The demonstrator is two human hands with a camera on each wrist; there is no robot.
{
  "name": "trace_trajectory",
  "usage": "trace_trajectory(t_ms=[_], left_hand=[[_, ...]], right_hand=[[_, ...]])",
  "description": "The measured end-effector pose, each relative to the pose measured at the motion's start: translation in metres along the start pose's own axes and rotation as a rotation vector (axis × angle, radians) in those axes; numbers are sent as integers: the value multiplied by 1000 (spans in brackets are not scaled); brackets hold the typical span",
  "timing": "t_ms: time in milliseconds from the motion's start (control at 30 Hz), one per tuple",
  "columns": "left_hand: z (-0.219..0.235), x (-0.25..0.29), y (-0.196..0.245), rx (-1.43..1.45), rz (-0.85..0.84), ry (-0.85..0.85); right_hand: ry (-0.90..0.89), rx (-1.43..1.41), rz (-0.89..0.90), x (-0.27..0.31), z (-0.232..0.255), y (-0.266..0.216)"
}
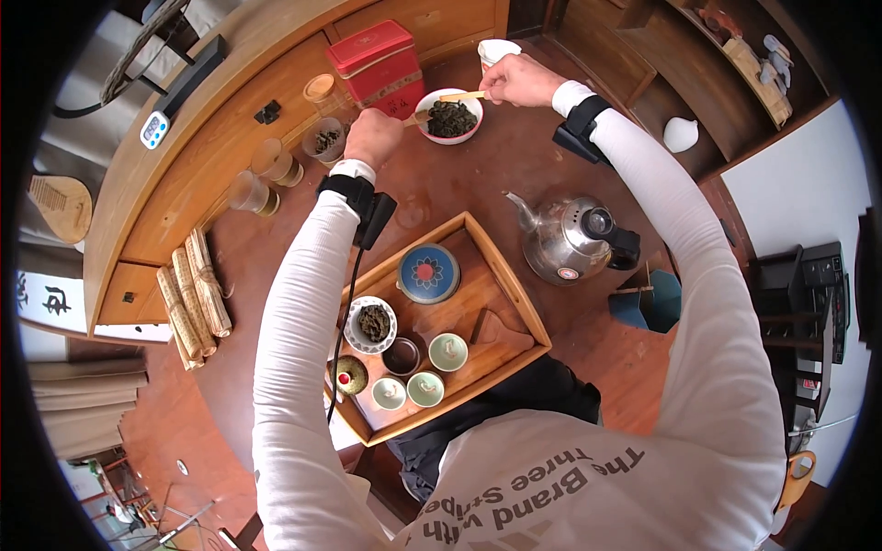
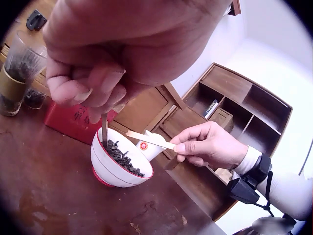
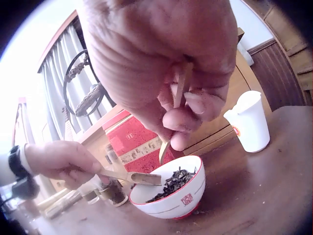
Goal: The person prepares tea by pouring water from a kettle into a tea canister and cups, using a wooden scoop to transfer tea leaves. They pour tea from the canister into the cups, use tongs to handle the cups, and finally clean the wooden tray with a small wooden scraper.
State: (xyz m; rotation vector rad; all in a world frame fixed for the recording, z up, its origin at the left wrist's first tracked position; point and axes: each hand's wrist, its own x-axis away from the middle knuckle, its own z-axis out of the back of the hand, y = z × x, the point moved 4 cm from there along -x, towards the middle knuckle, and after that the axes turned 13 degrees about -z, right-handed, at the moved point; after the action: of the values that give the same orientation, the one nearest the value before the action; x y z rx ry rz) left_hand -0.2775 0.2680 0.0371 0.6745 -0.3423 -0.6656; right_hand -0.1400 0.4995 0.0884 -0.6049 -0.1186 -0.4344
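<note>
A white bowl with a red rim [image 1: 452, 140] [image 2: 120, 169] [image 3: 171, 205] holds dark dried tea leaves [image 1: 450, 118] [image 2: 122, 159] [image 3: 177, 183]. My left hand [image 1: 373, 140] [image 2: 127, 44] [image 3: 66, 163] grips a wooden scoop [image 1: 418, 118] [image 3: 145, 179], its tip at the bowl's left side. Above the bowl's right side, my right hand [image 1: 522, 81] [image 2: 208, 147] [image 3: 171, 63] pinches a thin light wooden stick [image 1: 462, 96] [image 2: 151, 140] [image 3: 182, 85]. The stick's tip is over the bowl; whether it touches the leaves I cannot tell.
Behind the bowl stand a red tin [image 1: 377, 64] and a white paper cup [image 1: 496, 53] [image 3: 252, 125]. Glass jars [image 1: 323, 142] line the left. Nearer are a steel kettle [image 1: 565, 239] and a wooden tray [image 1: 478, 367] with a blue lid [image 1: 428, 274], small cups [image 1: 448, 352] and a patterned bowl [image 1: 356, 342].
</note>
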Motion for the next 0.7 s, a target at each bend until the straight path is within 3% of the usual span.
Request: trace_trajectory(t_ms=[167,233,267,333,467,633,700], left_hand=[[-9,-4,-7,-20,-4,10],[-11,-2,-7,-18,-6,-6],[-9,0,-7,-20,-17,2],[-8,1,-8,-18,-29,7],[-7,1,-6,45,8,-14],[-9,6,-2,36,43,0],[-8,6,1,14,-16,51]], right_hand=[[-16,53,-21,-10,-1,3],[-53,-394,203,-18,0,6],[-54,-391,203,-22,1,12],[-112,-653,79,-12,8,11],[-139,-799,71,-3,15,12],[-91,-780,66,2,13,13],[-83,-777,71,3,13,14]])
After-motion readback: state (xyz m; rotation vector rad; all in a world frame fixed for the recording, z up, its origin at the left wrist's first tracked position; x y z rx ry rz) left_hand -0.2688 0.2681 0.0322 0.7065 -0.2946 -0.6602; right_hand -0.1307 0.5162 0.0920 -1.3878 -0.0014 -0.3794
